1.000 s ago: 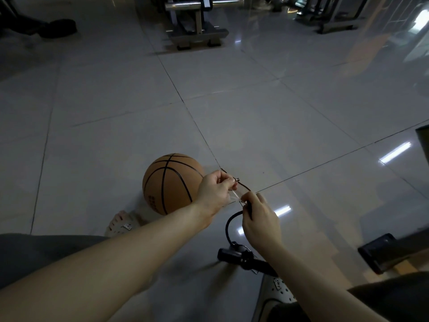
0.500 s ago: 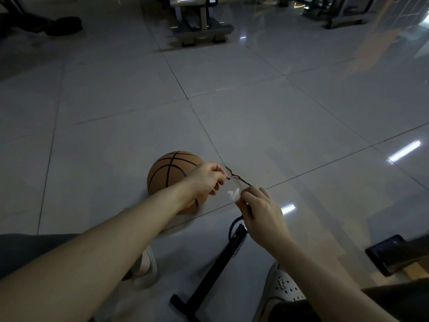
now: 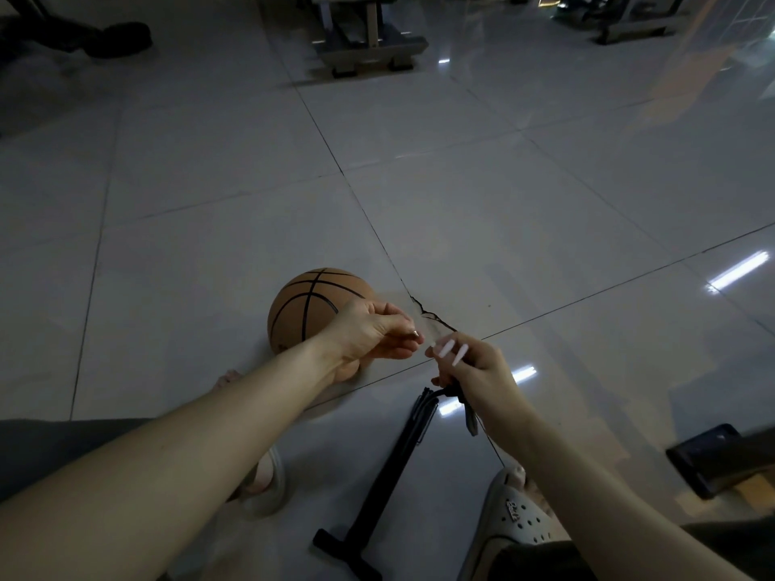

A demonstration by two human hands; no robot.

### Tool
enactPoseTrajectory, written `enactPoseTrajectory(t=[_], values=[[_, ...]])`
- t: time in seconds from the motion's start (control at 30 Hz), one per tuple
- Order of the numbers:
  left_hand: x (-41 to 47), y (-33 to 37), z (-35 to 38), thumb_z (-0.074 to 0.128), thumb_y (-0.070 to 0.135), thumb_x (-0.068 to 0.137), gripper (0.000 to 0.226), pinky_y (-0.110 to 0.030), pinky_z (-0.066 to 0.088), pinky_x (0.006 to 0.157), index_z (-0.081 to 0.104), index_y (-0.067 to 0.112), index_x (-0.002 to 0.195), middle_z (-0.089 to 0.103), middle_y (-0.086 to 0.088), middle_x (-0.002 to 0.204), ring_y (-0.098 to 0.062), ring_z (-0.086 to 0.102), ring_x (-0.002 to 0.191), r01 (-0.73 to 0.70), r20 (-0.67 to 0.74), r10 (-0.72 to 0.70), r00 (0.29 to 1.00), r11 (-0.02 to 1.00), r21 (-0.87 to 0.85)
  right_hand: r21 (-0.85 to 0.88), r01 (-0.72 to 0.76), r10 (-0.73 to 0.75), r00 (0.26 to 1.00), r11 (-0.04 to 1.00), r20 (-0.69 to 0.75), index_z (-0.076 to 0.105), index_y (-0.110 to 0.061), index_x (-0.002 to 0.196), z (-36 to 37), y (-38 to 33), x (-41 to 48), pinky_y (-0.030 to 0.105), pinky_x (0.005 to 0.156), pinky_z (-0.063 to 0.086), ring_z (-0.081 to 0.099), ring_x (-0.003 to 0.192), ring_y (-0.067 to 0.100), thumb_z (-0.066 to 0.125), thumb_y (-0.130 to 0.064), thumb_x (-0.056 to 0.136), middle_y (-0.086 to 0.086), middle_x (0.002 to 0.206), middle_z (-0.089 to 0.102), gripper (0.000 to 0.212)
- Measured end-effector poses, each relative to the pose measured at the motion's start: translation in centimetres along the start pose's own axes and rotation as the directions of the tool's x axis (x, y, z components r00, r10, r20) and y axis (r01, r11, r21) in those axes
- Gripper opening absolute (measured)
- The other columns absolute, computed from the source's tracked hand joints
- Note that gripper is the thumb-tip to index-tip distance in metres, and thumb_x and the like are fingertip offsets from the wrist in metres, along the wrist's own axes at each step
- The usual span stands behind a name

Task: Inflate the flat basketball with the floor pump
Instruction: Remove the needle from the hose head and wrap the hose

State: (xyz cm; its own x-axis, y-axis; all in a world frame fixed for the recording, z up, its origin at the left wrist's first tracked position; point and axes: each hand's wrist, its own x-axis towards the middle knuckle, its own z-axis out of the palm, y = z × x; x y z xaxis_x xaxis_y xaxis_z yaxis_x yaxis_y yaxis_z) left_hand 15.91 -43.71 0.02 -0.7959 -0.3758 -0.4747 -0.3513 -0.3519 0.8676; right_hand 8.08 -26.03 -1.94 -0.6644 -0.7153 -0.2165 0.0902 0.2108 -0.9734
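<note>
Just right of the basketball [image 3: 310,312], left hand [image 3: 369,333] pinches a small metal fitting [image 3: 414,333], right hand [image 3: 482,371] keeps its grip round the hose [image 3: 440,392]: best joined squarely.

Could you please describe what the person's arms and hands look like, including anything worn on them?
Both arms are bare: no sleeve, watch or bracelet shows on the left forearm or the right forearm. The right hand has long, pale, pointed nails. The left hand shows no ring that I can make out, and its nails are unclear in the dim light.
</note>
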Motion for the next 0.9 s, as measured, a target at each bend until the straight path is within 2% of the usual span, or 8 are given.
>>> enactPoseTrajectory(t=[0.07,0.27,0.37,0.47,0.57,0.63,0.77,0.9], values=[[0.04,0.03,0.03,0.068,0.001,0.091,0.002,-0.027,0.06,0.064,0.069,-0.001,0.092,0.074,-0.022,0.09,-0.02,0.071,0.071,0.029,0.053,-0.03,0.998,1.0,0.008,-0.019,0.013,-0.012,0.999,1.0,0.043,0.072,-0.01,0.096,-0.13,0.0,0.03,0.039,0.081,0.059,0.063,0.076,0.006,0.057,-0.01,0.098,-0.003,0.087,0.073,0.015],[0.28,0.48,-0.16,0.065,0.008,0.095,0.007,-0.022,0.055,0.062,0.069,0.003,0.097,0.07,-0.009,0.08,-0.012,0.064,0.067,0.042,0.181,-0.064,0.981,0.991,0.124,-0.075,0.043,-0.036,0.995,0.996,0.091,0.074,-0.013,0.098,-0.22,-0.15,-0.05,0.026,0.074,0.056,0.066,0.083,0.006,0.061,-0.019,0.097,-0.005,0.09,0.074,0.015],[0.49,0.53,-0.43,0.062,0.012,0.098,0.008,-0.025,0.055,0.067,0.068,0.006,0.098,0.068,-0.006,0.081,-0.012,0.062,0.071,0.074,0.227,-0.112,0.967,0.983,0.17,-0.057,0.03,-0.024,0.995,0.998,0.094,0.073,-0.011,0.097,-0.45,-0.14,-0.03,0.034,0.08,0.058,0.067,0.087,0.01,0.059,-0.017,0.098,-0.004,0.092,0.073,0.015],[0.58,0.41,-0.56,0.061,0.014,0.099,0.011,-0.028,0.055,0.073,0.068,0.006,0.101,0.07,-0.007,0.089,-0.015,0.064,0.081,0.097,0.264,-0.15,0.953,0.974,0.206,-0.009,-0.006,0.007,0.995,1.0,0.1,0.071,-0.007,0.096,-0.59,-0.17,-0.02,0.04,0.083,0.055,0.061,0.079,0.014,0.055,-0.011,0.099,-0.006,0.083,0.069,0.017],[0.46,0.36,-0.66,0.062,0.011,0.098,0.01,-0.032,0.056,0.079,0.065,0.003,0.103,0.074,-0.011,0.093,-0.02,0.069,0.09,0.1,0.293,-0.165,0.942,0.969,0.225,0.04,-0.032,0.029,0.997,0.999,0.075,0.069,-0.002,0.094,-0.54,-0.39,-0.02,0.041,0.079,0.052,0.053,0.074,0.023,0.052,-0.008,0.098,0.009,0.076,0.06,0.018],[0.42,0.28,-0.66,0.063,0.005,0.096,0.006,-0.032,0.059,0.077,0.063,0.0,0.099,0.074,-0.012,0.084,-0.023,0.071,0.085,0.109,0.262,-0.159,0.952,0.974,0.197,0.058,-0.033,0.031,0.999,0.998,0.037,0.069,-0.001,0.092,-0.43,-0.53,-0.02,0.036,0.073,0.052,0.054,0.073,0.024,0.052,-0.006,0.097,0.015,0.075,0.059,0.018],[0.53,0.13,-0.46,0.069,0.002,0.091,0.008,-0.027,0.056,0.06,0.065,-0.003,0.095,0.072,-0.021,0.09,-0.019,0.067,0.067,0.122,0.175,-0.152,0.973,0.978,0.168,0.053,-0.052,0.052,0.999,0.997,-0.009,0.07,-0.002,0.088,-0.21,-0.39,-0.05,0.022,0.056,0.046,0.054,0.065,0.02,0.051,0.0,0.096,0.006,0.064,0.058,0.021],[0.37,-0.2,0.11,0.074,0.011,0.089,0.026,-0.023,0.05,0.053,0.068,-0.008,0.106,0.069,-0.01,0.077,-0.012,0.058,0.059,0.095,0.161,-0.14,0.977,0.961,0.258,0.081,-0.056,0.059,0.997,0.995,-0.04,0.07,0.0,0.088,0.03,-0.29,-0.16,0.022,0.053,0.046,0.056,0.06,0.017,0.054,0.0,0.095,0.013,0.066,0.059,0.018]])
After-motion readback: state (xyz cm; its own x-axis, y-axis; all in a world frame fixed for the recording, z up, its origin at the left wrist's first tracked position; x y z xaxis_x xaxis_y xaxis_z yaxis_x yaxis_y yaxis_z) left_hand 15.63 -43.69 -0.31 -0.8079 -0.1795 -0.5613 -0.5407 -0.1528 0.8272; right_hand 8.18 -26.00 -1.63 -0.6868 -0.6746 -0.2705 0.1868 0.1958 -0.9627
